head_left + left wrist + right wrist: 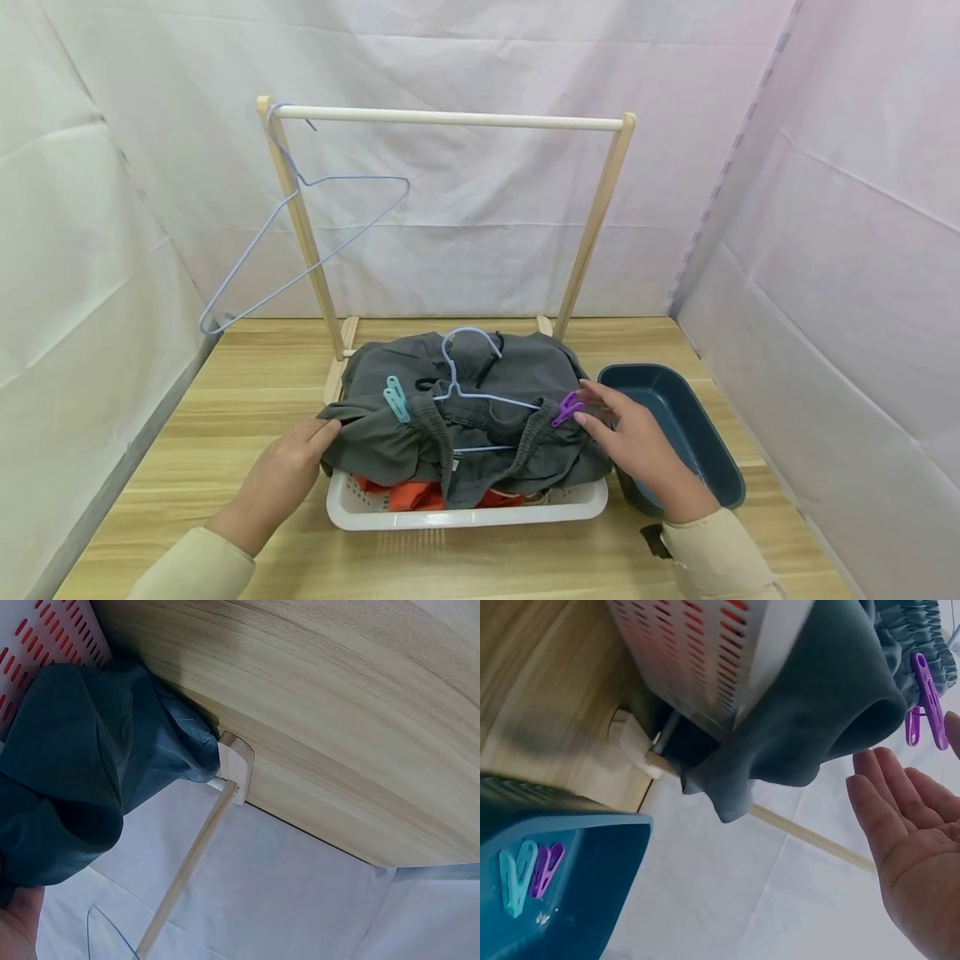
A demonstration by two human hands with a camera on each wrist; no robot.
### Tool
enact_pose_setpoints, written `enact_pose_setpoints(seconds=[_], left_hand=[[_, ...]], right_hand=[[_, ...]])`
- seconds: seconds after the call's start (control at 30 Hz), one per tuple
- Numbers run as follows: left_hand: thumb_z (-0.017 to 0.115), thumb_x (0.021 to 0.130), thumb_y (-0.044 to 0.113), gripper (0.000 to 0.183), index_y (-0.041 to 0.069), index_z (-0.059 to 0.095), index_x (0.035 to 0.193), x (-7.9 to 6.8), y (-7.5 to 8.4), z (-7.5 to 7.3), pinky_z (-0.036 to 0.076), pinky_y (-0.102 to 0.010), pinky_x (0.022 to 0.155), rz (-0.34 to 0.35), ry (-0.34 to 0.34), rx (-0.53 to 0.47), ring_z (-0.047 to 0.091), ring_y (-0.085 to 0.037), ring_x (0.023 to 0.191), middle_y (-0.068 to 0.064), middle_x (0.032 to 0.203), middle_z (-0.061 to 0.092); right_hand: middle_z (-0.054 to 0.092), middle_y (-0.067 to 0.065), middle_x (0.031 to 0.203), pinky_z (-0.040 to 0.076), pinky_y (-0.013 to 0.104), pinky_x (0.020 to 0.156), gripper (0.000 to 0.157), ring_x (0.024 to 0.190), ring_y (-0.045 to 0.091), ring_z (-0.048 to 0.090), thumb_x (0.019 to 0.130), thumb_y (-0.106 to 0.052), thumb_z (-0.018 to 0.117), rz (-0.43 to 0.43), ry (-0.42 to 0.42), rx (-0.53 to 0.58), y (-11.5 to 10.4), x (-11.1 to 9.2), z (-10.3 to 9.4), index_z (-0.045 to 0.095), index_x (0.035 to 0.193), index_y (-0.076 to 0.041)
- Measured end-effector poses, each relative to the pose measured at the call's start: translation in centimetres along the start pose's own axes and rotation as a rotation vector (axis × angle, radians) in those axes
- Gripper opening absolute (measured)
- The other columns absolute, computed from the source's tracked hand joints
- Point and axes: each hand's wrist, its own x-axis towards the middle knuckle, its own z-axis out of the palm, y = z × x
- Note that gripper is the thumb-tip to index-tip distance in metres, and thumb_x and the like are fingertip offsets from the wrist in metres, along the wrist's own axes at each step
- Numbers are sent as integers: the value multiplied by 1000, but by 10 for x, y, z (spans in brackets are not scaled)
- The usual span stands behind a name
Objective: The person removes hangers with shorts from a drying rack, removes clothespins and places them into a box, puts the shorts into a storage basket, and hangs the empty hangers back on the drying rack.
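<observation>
By the basket point(465, 520), left hand point(285, 465) pinches pants point(367, 446); right hand point(641, 437) is spread, empty. Only right wrist view shows tub point(604, 881) clips point(512, 894).

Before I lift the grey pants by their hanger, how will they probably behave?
The pants will likely hang floppy, since the cloth droops past the basket. They should slip little on the hanger, because a teal clip and a purple clip sit at the waist.

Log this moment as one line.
left grip: holds dark-grey cloth garment | right grip: beside purple plastic clothespin | light-blue wire hanger: inside gathered waistband | garment: atop white plastic basket
</observation>
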Motion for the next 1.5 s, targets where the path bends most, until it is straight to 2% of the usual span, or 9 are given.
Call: enact_pose_setpoints(seconds=[0.2, 0.33, 0.5, 0.73, 0.87, 1.03, 1.27, 1.5], left_hand=[[63, 47, -29, 57, -11, 63, 101, 0, -1, 1, 57, -41, 62, 6, 13, -28, 62, -32, 78, -18, 87, 61], [63, 47, -29, 57, -11, 63, 102, 0, -1, 1, 57, -42, 63, 4, 11, -39, 62, -33, 79, -19, 88, 61], [64, 47, -30, 57, -11, 63, 101, 1, -1, 1, 57, -41, 63, 7, 12, -26, 62, -32, 78, -18, 87, 62], [64, 46, -30, 57, -11, 63, 101, -1, 0, 1, 57, -42, 63, 2, 9, -35, 62, -33, 78, -18, 87, 62], [65, 45, -30, 58, -11, 63, 100, -2, 0, 1, 57, -42, 64, -3, 10, -27, 63, -33, 78, -18, 87, 62], [64, 46, -30, 58, -11, 63, 100, -2, 1, 1, 57, -43, 65, -7, 12, -19, 63, -34, 78, -19, 87, 62], [64, 44, -29, 59, -10, 64, 100, -3, 2, -1, 56, -42, 63, -12, 2, -19, 61, -32, 76, -18, 88, 62], [64, 44, -29, 59, -10, 63, 100, -3, 3, -1, 56, -41, 62, -9, 2, -17, 61, -32, 76, -18, 87, 62]], right_hand=[[63, 16, 124, 52, 44, 92, 46, 111, 30, 62, 96, -21, 60, 27, -13, 42, -3, 4, 2, 52, 137, -2], [66, 15, 116, 54, 41, 86, 39, 104, 28, 65, 96, -18, 59, 38, 4, 72, -5, 5, 5, 56, 132, -1], [67, 11, 111, 54, 39, 86, 33, 102, 25, 64, 96, -12, 60, 45, 18, 109, -7, 6, 5, 59, 127, 0], [68, 8, 103, 54, 27, 80, 26, 94, 20, 64, 92, -10, 64, 55, 34, 153, -7, 7, 4, 62, 117, -2], [68, 8, 100, 54, 25, 77, 23, 91, 19, 64, 91, -9, 65, 41, 42, 172, -8, 6, 4, 63, 113, -1], [69, 6, 95, 54, 24, 75, 19, 88, 18, 65, 89, -7, 67, 27, 66, 156, -11, 5, 4, 64, 107, -2], [70, 4, 89, 52, 22, 66, 10, 79, 15, 64, 86, -7, 70, 52, 122, 102, -14, 5, 5, 68, 96, -6], [71, 4, 87, 52, 22, 63, 7, 76, 12, 64, 84, -6, 72, 28, 172, 58, -15, 3, 5, 71, 89, -8]])
